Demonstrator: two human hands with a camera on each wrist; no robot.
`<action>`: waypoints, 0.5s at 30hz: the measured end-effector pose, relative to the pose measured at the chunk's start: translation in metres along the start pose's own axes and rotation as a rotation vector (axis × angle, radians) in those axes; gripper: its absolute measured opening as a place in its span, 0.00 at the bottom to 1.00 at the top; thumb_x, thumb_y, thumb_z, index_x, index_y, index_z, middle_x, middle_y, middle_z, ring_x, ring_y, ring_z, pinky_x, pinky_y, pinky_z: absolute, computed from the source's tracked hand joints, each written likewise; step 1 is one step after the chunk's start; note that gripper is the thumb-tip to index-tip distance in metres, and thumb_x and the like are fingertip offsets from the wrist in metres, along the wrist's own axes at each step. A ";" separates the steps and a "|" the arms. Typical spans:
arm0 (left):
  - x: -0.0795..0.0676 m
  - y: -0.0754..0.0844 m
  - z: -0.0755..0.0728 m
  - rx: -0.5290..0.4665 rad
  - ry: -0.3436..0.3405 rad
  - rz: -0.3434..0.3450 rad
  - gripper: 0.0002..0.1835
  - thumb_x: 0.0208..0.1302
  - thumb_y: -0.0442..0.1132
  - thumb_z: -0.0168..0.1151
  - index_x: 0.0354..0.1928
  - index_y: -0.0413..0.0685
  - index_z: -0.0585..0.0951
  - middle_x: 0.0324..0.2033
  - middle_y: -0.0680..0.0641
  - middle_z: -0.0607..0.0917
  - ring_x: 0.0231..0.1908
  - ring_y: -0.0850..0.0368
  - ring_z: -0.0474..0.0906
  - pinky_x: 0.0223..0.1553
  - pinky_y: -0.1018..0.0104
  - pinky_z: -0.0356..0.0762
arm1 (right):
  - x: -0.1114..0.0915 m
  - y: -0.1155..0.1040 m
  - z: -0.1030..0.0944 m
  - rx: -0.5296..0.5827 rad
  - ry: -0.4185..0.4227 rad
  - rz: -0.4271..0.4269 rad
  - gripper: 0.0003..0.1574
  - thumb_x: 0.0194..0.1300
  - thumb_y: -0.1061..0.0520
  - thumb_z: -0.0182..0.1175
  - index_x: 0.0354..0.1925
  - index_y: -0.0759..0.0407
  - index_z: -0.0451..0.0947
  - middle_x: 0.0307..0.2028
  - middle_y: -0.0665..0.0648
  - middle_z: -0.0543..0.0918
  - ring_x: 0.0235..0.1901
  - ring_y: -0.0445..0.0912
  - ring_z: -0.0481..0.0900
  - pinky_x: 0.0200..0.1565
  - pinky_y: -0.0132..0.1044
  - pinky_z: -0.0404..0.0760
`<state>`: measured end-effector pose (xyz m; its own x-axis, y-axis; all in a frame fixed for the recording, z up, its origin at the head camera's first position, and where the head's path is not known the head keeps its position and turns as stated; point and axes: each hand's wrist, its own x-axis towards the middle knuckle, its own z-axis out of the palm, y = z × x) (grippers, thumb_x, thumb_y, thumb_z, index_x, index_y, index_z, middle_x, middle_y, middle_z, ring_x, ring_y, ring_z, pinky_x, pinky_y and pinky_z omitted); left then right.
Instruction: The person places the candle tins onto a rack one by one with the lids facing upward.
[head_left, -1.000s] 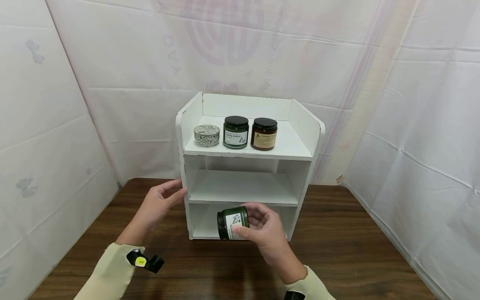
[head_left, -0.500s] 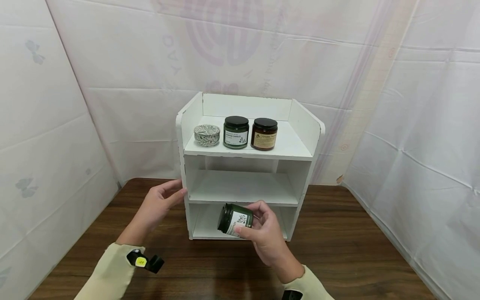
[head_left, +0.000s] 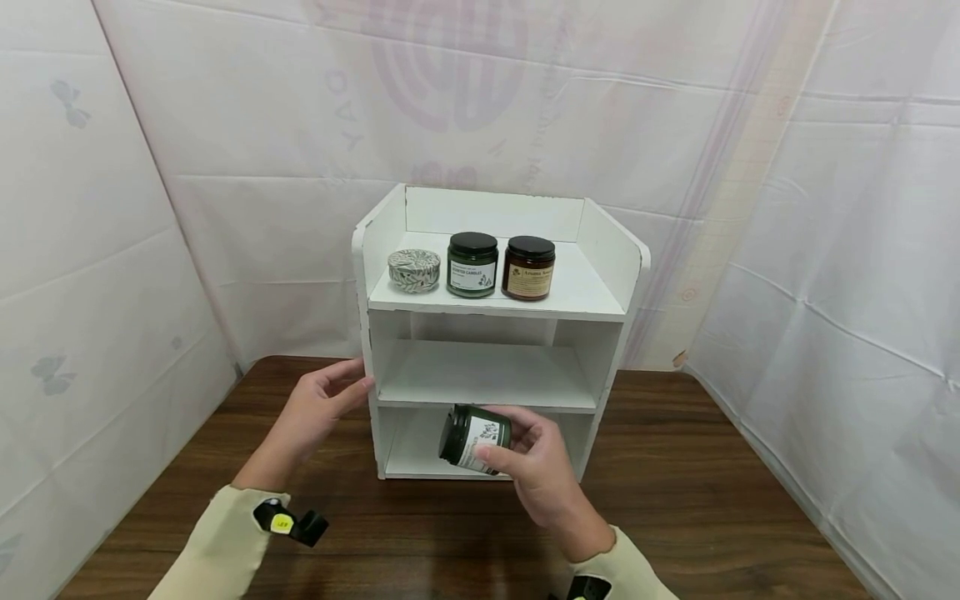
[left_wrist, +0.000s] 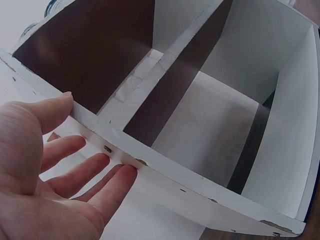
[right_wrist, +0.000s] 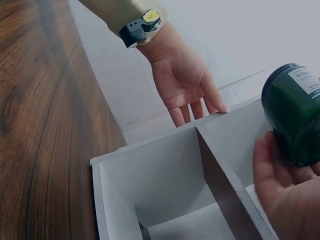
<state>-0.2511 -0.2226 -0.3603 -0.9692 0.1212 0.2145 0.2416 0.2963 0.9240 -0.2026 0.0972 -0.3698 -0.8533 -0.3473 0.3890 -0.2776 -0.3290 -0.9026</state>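
In the head view my right hand [head_left: 546, 471] grips a green candle jar [head_left: 487, 433] with a white label. The jar is tipped on its side, black lid toward the left, in front of the shelf unit's lowest compartment. My thumb lies across its label, and the other fingers go behind it. My left hand [head_left: 311, 412] is at the left side of the white shelf unit [head_left: 487, 400]. In the left wrist view its thumb [left_wrist: 60, 112] rests at the panel's front edge, while the other fingers [left_wrist: 112, 192] extend loosely along the outer face.
On the top shelf stand a patterned round tin [head_left: 414, 271], a green candle jar [head_left: 472, 265] with a black lid and an amber jar [head_left: 528, 268]. The unit stands on a dark wooden table [head_left: 675, 483]. White sheeting [head_left: 285, 125] hangs behind and at both sides.
My right hand has turned the jar so its lid tilts lower, and the jar has shifted slightly right. The left hand and the shelf unit stay in place.
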 end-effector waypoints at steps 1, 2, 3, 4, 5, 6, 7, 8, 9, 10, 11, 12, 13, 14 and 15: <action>0.000 0.000 0.000 -0.002 -0.001 0.000 0.34 0.74 0.53 0.62 0.74 0.43 0.69 0.68 0.37 0.75 0.57 0.59 0.81 0.58 0.60 0.82 | 0.000 -0.001 0.000 0.001 -0.005 -0.007 0.26 0.59 0.63 0.72 0.56 0.68 0.79 0.44 0.52 0.86 0.40 0.42 0.82 0.41 0.32 0.85; 0.000 0.001 0.000 -0.003 0.000 0.000 0.34 0.74 0.53 0.62 0.74 0.43 0.69 0.68 0.37 0.75 0.57 0.59 0.81 0.58 0.60 0.82 | 0.000 -0.001 -0.001 0.005 -0.010 -0.013 0.25 0.59 0.63 0.72 0.55 0.65 0.80 0.44 0.52 0.86 0.40 0.42 0.82 0.41 0.32 0.85; 0.000 0.001 0.000 -0.003 0.000 -0.002 0.34 0.74 0.53 0.62 0.74 0.43 0.69 0.68 0.38 0.75 0.57 0.59 0.81 0.58 0.61 0.82 | 0.001 -0.002 -0.001 0.012 -0.014 -0.018 0.23 0.59 0.63 0.72 0.54 0.62 0.81 0.44 0.52 0.86 0.39 0.42 0.82 0.41 0.31 0.85; 0.000 0.002 0.000 -0.004 0.002 -0.004 0.34 0.73 0.53 0.62 0.74 0.43 0.70 0.68 0.38 0.76 0.57 0.59 0.81 0.58 0.61 0.82 | 0.001 -0.002 -0.001 0.021 -0.017 -0.022 0.22 0.59 0.63 0.72 0.53 0.59 0.82 0.43 0.52 0.86 0.39 0.41 0.83 0.41 0.31 0.85; 0.000 0.002 0.000 -0.005 0.001 -0.006 0.34 0.73 0.53 0.63 0.74 0.43 0.70 0.68 0.38 0.75 0.57 0.59 0.81 0.58 0.61 0.82 | 0.001 -0.002 -0.001 0.031 -0.021 -0.028 0.22 0.59 0.63 0.72 0.52 0.57 0.82 0.43 0.52 0.86 0.39 0.41 0.82 0.41 0.31 0.85; 0.000 0.002 0.000 -0.005 0.003 -0.007 0.34 0.73 0.53 0.63 0.74 0.43 0.70 0.68 0.38 0.76 0.57 0.59 0.81 0.57 0.62 0.82 | 0.002 -0.002 -0.001 0.040 -0.024 -0.032 0.21 0.59 0.63 0.72 0.52 0.55 0.82 0.43 0.52 0.86 0.39 0.41 0.82 0.41 0.31 0.85; 0.000 0.002 0.000 -0.004 0.003 -0.008 0.35 0.73 0.53 0.63 0.74 0.43 0.70 0.68 0.38 0.75 0.57 0.60 0.80 0.57 0.63 0.83 | 0.002 -0.002 -0.001 0.049 -0.026 -0.037 0.21 0.59 0.63 0.71 0.51 0.54 0.82 0.43 0.52 0.86 0.39 0.41 0.82 0.41 0.31 0.85; 0.000 0.002 0.000 -0.005 0.004 -0.010 0.35 0.73 0.53 0.63 0.74 0.43 0.70 0.68 0.38 0.76 0.56 0.60 0.81 0.57 0.64 0.83 | 0.002 -0.002 -0.001 0.059 -0.027 -0.037 0.21 0.59 0.63 0.71 0.51 0.53 0.82 0.43 0.51 0.85 0.39 0.41 0.82 0.41 0.31 0.85; 0.000 0.002 0.000 -0.005 0.004 -0.010 0.35 0.73 0.53 0.63 0.74 0.43 0.70 0.68 0.38 0.76 0.56 0.61 0.80 0.56 0.65 0.83 | 0.002 -0.002 -0.001 0.068 -0.029 -0.039 0.21 0.59 0.63 0.71 0.50 0.53 0.82 0.43 0.51 0.85 0.39 0.41 0.82 0.41 0.31 0.85; 0.000 0.002 0.000 -0.006 0.005 -0.011 0.35 0.73 0.53 0.63 0.74 0.43 0.70 0.68 0.38 0.76 0.56 0.62 0.81 0.56 0.66 0.83 | 0.002 -0.002 -0.001 0.076 -0.031 -0.041 0.20 0.59 0.63 0.71 0.50 0.53 0.81 0.43 0.51 0.85 0.39 0.41 0.82 0.41 0.30 0.85; 0.000 0.002 0.000 -0.005 0.003 -0.010 0.35 0.73 0.53 0.63 0.74 0.43 0.69 0.68 0.38 0.75 0.56 0.62 0.80 0.56 0.66 0.83 | 0.002 -0.003 -0.001 0.085 -0.032 -0.041 0.20 0.59 0.63 0.71 0.50 0.53 0.81 0.43 0.51 0.84 0.39 0.41 0.82 0.41 0.30 0.84; -0.001 0.002 0.000 -0.003 0.004 -0.010 0.35 0.73 0.53 0.63 0.74 0.43 0.70 0.68 0.38 0.76 0.55 0.62 0.80 0.56 0.66 0.83 | 0.003 -0.002 -0.001 0.093 -0.030 -0.038 0.21 0.59 0.63 0.71 0.50 0.53 0.80 0.43 0.51 0.84 0.39 0.41 0.82 0.41 0.30 0.84; -0.001 0.001 0.000 0.000 0.003 -0.011 0.34 0.73 0.54 0.62 0.74 0.43 0.70 0.68 0.38 0.76 0.55 0.63 0.80 0.56 0.66 0.82 | 0.003 -0.003 0.000 0.104 -0.030 -0.035 0.21 0.59 0.63 0.71 0.50 0.53 0.80 0.44 0.51 0.84 0.39 0.41 0.81 0.41 0.30 0.84; -0.001 0.002 0.000 0.000 0.004 -0.011 0.34 0.73 0.54 0.62 0.74 0.43 0.70 0.68 0.38 0.76 0.55 0.63 0.81 0.56 0.65 0.83 | 0.003 -0.002 0.000 0.116 -0.031 -0.031 0.21 0.58 0.64 0.71 0.50 0.54 0.79 0.44 0.51 0.83 0.40 0.41 0.81 0.41 0.30 0.84; -0.001 0.002 0.000 0.002 0.003 -0.011 0.34 0.73 0.54 0.62 0.74 0.44 0.70 0.68 0.38 0.76 0.55 0.64 0.80 0.57 0.64 0.83 | 0.003 -0.002 0.000 0.126 -0.033 -0.030 0.22 0.58 0.64 0.71 0.50 0.54 0.78 0.45 0.52 0.83 0.40 0.41 0.81 0.41 0.30 0.84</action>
<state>-0.2499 -0.2224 -0.3588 -0.9719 0.1147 0.2057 0.2313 0.2999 0.9255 -0.2043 0.0970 -0.3667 -0.8299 -0.3639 0.4229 -0.2429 -0.4468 -0.8610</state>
